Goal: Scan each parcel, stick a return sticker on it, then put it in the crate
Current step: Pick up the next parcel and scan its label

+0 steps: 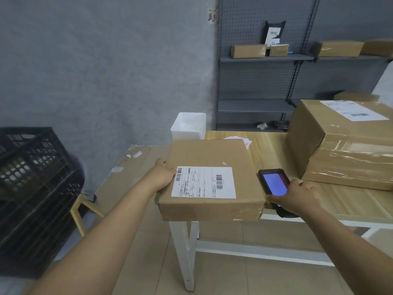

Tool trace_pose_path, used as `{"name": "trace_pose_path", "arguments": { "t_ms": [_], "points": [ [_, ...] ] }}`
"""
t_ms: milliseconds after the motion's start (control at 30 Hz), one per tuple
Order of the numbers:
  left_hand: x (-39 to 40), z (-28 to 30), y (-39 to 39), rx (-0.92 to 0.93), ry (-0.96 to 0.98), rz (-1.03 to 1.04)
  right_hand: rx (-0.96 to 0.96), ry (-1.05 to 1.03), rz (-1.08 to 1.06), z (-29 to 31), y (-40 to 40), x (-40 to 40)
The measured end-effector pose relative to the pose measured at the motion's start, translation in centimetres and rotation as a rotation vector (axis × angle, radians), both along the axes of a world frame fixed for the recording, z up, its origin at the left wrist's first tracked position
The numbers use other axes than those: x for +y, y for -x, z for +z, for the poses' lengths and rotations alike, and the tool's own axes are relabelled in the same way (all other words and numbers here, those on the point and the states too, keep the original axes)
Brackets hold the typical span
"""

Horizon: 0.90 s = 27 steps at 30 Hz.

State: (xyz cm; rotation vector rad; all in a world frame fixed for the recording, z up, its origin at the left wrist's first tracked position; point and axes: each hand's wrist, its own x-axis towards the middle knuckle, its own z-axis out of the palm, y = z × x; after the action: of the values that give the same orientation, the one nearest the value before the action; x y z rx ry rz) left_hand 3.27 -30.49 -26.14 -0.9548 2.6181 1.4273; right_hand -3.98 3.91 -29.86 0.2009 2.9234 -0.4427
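Observation:
A flat cardboard parcel (212,158) with a white shipping label (204,182) overhangs the left end of the wooden table (276,145). My left hand (163,175) grips its left edge, thumb on top. My right hand (297,196) holds a black handheld scanner (274,184) with a lit blue screen, right beside the parcel's right edge. A small stack of white and red stickers (246,141) peeks out behind the parcel. The black plastic crate (32,188) stands on the floor at the left.
A stack of larger taped parcels (344,141) sits on the table's right side. A white bin (189,126) stands behind the table's left end. Flattened cardboard (127,177) leans by the wall. Grey shelves (265,58) at the back carry more boxes.

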Motion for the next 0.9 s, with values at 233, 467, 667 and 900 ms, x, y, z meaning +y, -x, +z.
{"name": "trace_pose_path", "arguments": {
  "t_ms": [233,467,667,900],
  "points": [
    [0.6,0.2,-0.3,0.063,0.075,-0.079,0.030,-0.012,-0.022,-1.4,1.0,-0.1],
    [0.5,0.3,-1.0,0.131,0.045,0.032,0.006,0.228,-0.058,0.0,2.0,0.1],
    [0.4,1.2,-1.6,0.120,0.011,-0.014,0.118,0.365,0.015,4.1,2.1,-1.9],
    [1.5,2.9,-3.2,-0.135,0.148,-0.422,0.210,0.208,0.507,9.9,-1.3,-4.5]
  ]
}}
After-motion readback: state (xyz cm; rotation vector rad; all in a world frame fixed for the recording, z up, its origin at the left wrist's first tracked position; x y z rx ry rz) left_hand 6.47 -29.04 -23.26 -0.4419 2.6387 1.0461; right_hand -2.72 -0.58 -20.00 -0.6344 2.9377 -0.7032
